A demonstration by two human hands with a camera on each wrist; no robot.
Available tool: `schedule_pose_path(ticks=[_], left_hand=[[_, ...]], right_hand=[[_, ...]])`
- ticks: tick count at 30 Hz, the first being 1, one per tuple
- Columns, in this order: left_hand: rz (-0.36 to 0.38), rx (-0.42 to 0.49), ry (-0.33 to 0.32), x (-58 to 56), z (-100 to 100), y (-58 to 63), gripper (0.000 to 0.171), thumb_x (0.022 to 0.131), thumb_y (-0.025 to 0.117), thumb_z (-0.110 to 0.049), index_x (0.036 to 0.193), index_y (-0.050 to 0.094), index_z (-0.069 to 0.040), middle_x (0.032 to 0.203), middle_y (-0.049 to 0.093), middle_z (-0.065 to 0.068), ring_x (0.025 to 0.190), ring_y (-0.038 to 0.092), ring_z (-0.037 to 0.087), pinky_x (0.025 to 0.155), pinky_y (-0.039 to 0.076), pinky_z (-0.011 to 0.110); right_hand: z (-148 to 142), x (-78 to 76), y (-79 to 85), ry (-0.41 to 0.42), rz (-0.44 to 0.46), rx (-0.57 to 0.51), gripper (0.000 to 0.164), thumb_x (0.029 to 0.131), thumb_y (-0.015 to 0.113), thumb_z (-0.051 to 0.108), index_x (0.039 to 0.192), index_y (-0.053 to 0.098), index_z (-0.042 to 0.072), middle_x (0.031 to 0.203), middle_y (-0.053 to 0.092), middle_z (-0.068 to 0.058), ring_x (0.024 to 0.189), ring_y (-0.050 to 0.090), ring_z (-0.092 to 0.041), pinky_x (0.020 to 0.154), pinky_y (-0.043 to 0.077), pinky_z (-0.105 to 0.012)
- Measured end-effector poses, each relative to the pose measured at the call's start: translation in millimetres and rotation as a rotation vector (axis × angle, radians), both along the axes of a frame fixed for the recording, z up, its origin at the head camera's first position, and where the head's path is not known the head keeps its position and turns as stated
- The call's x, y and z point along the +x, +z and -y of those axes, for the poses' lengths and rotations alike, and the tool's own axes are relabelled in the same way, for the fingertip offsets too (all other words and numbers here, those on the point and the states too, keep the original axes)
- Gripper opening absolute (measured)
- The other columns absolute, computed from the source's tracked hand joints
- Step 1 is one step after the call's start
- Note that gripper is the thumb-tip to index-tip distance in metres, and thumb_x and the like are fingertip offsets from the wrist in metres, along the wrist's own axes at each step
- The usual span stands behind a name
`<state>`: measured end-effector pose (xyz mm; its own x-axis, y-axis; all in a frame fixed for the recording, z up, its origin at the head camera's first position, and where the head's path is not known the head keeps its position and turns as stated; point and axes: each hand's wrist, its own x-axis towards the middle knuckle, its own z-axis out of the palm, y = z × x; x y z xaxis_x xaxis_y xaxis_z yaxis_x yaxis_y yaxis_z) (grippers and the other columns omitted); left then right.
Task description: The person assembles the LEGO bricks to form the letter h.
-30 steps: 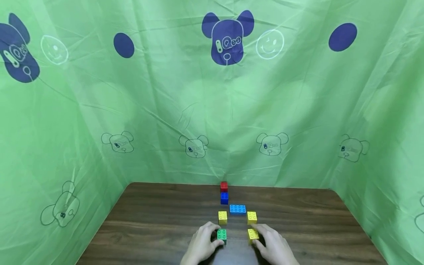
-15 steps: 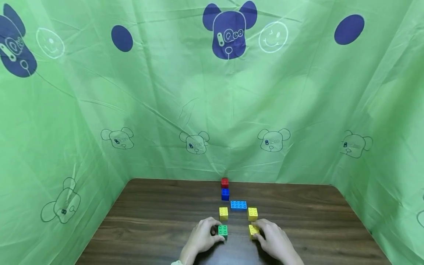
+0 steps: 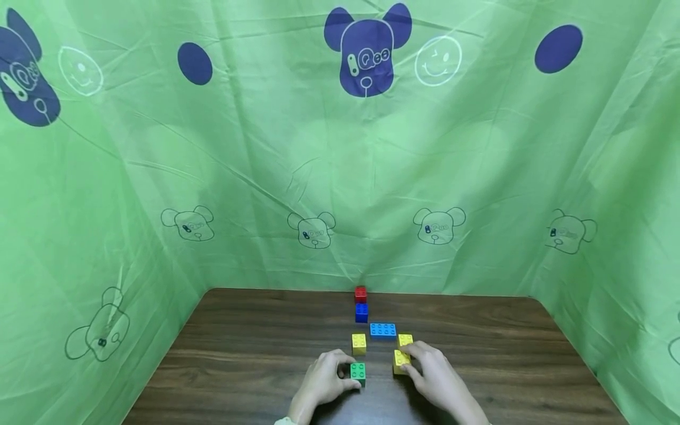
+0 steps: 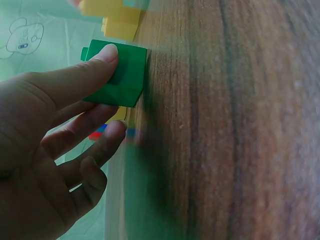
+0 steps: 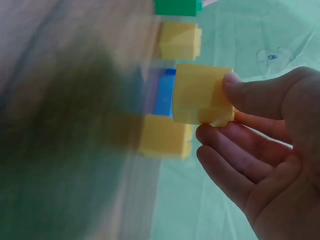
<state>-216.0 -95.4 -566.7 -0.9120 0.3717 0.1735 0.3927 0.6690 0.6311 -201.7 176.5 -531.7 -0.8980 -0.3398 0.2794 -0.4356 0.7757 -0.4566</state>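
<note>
My left hand (image 3: 325, 379) pinches a green building block (image 3: 358, 372) between thumb and fingers at the near left of the group; in the left wrist view the thumb presses the side of the green block (image 4: 131, 75). On the right, my right hand (image 3: 438, 375) pinches a yellow block (image 3: 401, 362). The right wrist view shows this yellow block (image 5: 200, 95) raised off the table, thumb on one side and fingertips on the other. Just beyond it in the head view stands a second yellow block (image 3: 405, 339), partly covered by it and by the fingers.
Another yellow block (image 3: 358, 343) stands beyond the green one. A light blue long block (image 3: 383, 330) lies between the yellow ones, farther back. A dark blue block (image 3: 362, 313) and a red block (image 3: 360, 294) stand near the wooden table's (image 3: 255, 336) back edge. Green cloth (image 3: 265, 147) hangs around.
My right hand has lifted the yellow block and moved it slightly away from me and left, toward the yellow block behind it. My left hand stays on the green block.
</note>
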Motion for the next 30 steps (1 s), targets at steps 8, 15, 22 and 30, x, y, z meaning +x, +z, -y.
schedule_pose_path(ticks=[8, 15, 22, 30], left_hand=[[0.000, -0.018, 0.000, -3.4, -2, -0.8, 0.038, 0.073, 0.091, -0.037, 0.104, 0.079, -0.019, 0.091, 0.067, -0.014, 0.069, 0.053, -0.001, 0.059, 0.040, 0.020], [0.002, -0.022, -0.001, -2.1, 0, -0.3, 0.038, 0.072, 0.091, -0.037, 0.104, 0.079, -0.019, 0.092, 0.068, -0.014, 0.070, 0.054, 0.000, 0.060, 0.041, 0.021], [-0.002, -0.020, -0.001, 0.4, 2, 1.4, 0.036, 0.072, 0.091, -0.038, 0.101, 0.079, -0.020, 0.094, 0.069, -0.013, 0.071, 0.055, 0.000, 0.060, 0.040, 0.022], [-0.023, -0.031, 0.010, -1.6, 0, 1.3, 0.041, 0.068, 0.093, -0.039, 0.102, 0.079, -0.020, 0.095, 0.069, -0.013, 0.080, 0.062, 0.006, 0.062, 0.044, 0.026]], right_hand=[[19, -5.2, 30.7, 0.029, -0.075, -0.034, 0.028, 0.087, 0.079, 0.014, 0.115, 0.074, 0.008, 0.113, 0.072, -0.003, 0.102, 0.071, -0.020, 0.084, 0.059, -0.037], [37, -6.4, 56.0, 0.095, -0.117, -0.080, 0.028, 0.089, 0.079, 0.016, 0.115, 0.074, 0.011, 0.113, 0.072, 0.002, 0.101, 0.070, -0.014, 0.081, 0.059, -0.033], [52, -9.3, 64.5, 0.159, -0.118, -0.079, 0.028, 0.090, 0.078, 0.019, 0.117, 0.073, 0.012, 0.114, 0.072, 0.001, 0.103, 0.070, -0.013, 0.082, 0.058, -0.030], [59, -9.5, 57.7, 0.186, -0.093, -0.043, 0.029, 0.090, 0.078, 0.019, 0.116, 0.074, 0.008, 0.113, 0.073, -0.002, 0.102, 0.071, -0.019, 0.082, 0.059, -0.034]])
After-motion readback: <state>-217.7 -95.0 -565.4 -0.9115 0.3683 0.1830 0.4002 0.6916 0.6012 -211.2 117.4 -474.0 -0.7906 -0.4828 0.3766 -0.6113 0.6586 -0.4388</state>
